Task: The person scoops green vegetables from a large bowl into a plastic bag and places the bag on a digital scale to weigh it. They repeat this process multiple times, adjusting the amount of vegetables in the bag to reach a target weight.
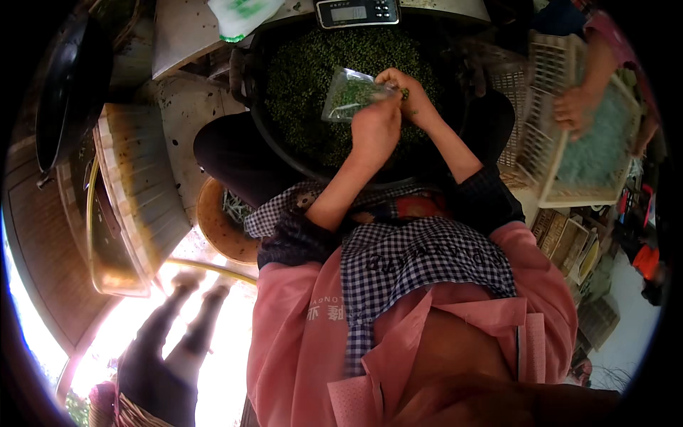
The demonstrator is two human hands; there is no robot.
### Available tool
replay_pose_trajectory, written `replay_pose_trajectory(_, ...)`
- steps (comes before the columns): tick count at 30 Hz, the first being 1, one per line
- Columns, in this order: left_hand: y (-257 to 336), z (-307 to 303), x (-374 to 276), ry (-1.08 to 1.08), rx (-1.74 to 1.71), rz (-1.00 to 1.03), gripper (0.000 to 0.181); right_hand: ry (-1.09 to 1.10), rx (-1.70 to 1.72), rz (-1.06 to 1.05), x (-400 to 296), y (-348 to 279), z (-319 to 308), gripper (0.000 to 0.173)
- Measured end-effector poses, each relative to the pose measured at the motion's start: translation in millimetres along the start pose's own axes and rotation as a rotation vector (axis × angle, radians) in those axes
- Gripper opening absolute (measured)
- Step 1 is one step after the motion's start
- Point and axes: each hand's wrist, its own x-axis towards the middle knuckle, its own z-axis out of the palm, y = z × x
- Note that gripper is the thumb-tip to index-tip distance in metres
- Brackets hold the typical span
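Note:
Over a wide dark basin [315, 173] my two hands meet at one end of a small clear plastic bag [349, 96]. Green contents show through the bag's film. My left hand [376, 125] is closed at the bag's near right end and slightly blurred. Just beyond it, my right hand [408, 93] pinches the same end, with a few green bits by its fingers. Small round green berries, which look like green peppercorns [304, 69], fill the basin between my knees. The exact grip of the fingertips is partly hidden.
A digital scale [357, 13] sits beyond the basin, beside a white-and-green plastic bag [243, 16]. At right, a co-worker's hand [576, 112] is over a plastic crate [581, 197] of clear bags. An orange-brown tub [219, 224] stands left; another person's legs [176, 325] are behind it.

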Motion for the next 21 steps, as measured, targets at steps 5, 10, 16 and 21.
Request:
replay_pose_trajectory(5, -26.7, -37.4, 33.6, -0.065, -0.539, -0.601, 0.027, -0.014, 0.382, 0.333, 6.8, -46.5, -20.6, 0.034)
replay_pose_trajectory(10, -8.4, -61.4, 56.0, -0.067, -0.407, -0.51, 0.025, 0.043, 0.756, 0.316, 2.1, -19.5, -40.9, 0.023)
replay_pose_trajectory(16, 17.5, -86.1, 140.1, 0.027, -0.135, -0.026, 0.021, -0.107, 0.04, 0.259, -10.4, 14.9, -26.2, 0.022)
replay_pose_trajectory(21, -10.0, -63.1, 225.4, -0.016, 0.381, 0.476, 0.022, -0.119, -0.112, 0.209, -11.1, 4.2, -15.0, 0.022)
